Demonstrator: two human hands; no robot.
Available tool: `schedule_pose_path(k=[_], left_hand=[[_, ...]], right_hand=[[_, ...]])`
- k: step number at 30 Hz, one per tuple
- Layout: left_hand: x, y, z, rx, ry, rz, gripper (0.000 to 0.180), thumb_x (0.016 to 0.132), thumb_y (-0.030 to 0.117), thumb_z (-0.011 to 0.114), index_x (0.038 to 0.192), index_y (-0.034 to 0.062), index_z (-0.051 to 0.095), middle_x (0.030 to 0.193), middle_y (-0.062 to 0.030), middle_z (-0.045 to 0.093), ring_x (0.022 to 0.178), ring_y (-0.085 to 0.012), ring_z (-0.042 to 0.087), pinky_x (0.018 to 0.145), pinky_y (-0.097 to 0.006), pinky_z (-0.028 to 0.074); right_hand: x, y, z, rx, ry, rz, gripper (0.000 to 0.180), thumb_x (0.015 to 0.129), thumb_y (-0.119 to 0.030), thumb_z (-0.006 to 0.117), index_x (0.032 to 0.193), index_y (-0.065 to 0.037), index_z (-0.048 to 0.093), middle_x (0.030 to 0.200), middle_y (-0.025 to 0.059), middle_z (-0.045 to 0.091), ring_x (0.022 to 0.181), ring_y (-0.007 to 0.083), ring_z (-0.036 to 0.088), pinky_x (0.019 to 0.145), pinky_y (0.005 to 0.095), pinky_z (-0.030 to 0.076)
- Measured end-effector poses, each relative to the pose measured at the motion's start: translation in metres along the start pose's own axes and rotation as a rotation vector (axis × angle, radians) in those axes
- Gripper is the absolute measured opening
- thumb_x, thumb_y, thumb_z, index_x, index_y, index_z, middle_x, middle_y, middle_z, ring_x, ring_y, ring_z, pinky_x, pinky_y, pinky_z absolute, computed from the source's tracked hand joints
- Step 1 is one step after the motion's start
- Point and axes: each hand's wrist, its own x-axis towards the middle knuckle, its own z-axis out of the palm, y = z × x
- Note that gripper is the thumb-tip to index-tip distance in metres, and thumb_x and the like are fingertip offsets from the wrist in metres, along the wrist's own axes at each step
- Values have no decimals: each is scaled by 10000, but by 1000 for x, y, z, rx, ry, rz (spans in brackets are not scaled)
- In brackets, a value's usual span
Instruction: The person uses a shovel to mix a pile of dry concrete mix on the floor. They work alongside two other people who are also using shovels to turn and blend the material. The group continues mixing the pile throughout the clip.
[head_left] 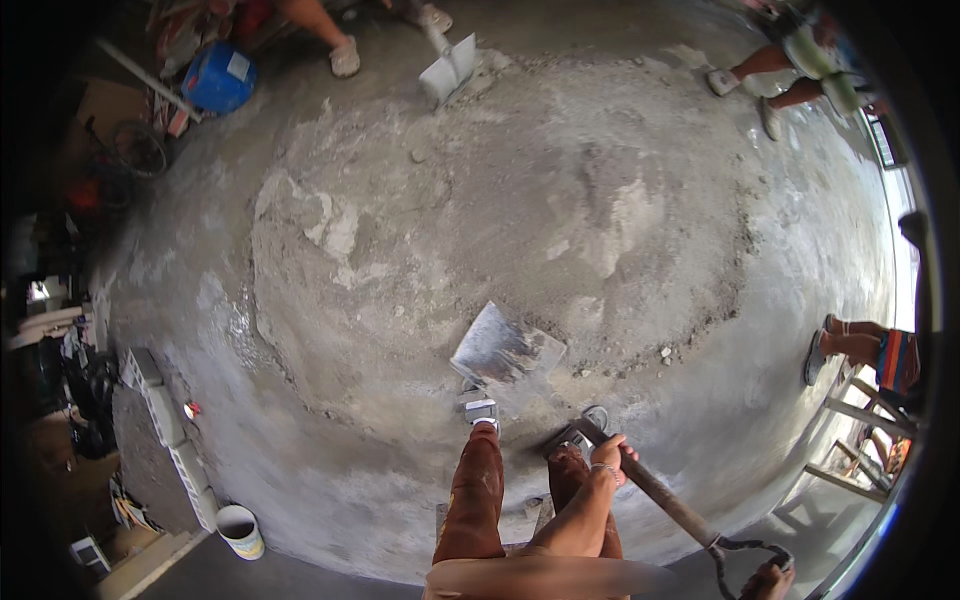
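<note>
My left hand [612,455], with a bracelet at its wrist, is wrapped round the long shaft of a shovel [660,492]. Partly cut off at the lower right edge, my right hand [772,580] grips the shovel's D-shaped handle. In line with the shaft, just ahead of my feet, a flat metal shovel blade [507,345] lies on the wet mortar. Its join to the shaft is hard to make out. Grey mortar [440,240] spreads before me in a wide, low patch with a crumbly rim.
Another square shovel [447,70] rests at the far edge beside people's feet. More people stand at the far right and right. A blue drum [220,78] is at the far left; hollow blocks [165,420] and a white bucket [240,530] line the near left. A wooden frame [865,430] stands right.
</note>
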Motion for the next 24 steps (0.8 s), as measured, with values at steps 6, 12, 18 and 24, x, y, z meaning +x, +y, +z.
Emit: schedule_pose_path(k=[6, 12, 18, 24], left_hand=[[7, 262, -18, -105, -45, 2, 159, 790, 136, 613, 697, 108, 486, 526, -69, 437, 486, -244, 496, 520, -421, 475], [53, 394, -94, 88, 101, 403, 147, 883, 151, 585, 773, 105, 499, 641, -27, 460, 547, -163, 497, 527, -329, 477], [30, 308, -98, 203, 257, 398, 151, 881, 141, 597, 770, 92, 507, 648, -24, 474, 569, -163, 493, 558, -338, 483], [-18, 203, -115, 369, 284, 519, 113, 862, 96, 596, 774, 54, 538, 641, -46, 520, 533, -170, 536, 506, -343, 504]], right_hand=[[-4, -22, 249, 110, -138, 49, 79, 786, -7, 510, 838, -59, 480, 541, 41, 467, 377, 158, 484, 321, 304, 393], [-5, 77, 366, 87, -465, 27, 62, 774, 4, 470, 835, 14, 472, 562, 87, 528, 383, 152, 506, 334, 292, 408], [1, 123, 300, 218, -320, 117, 47, 760, -23, 522, 765, 17, 498, 546, 89, 523, 398, 167, 520, 378, 298, 458], [-1, 194, 172, 241, -228, 272, 66, 737, -68, 527, 785, -34, 498, 545, 77, 494, 404, 207, 517, 374, 356, 476]])
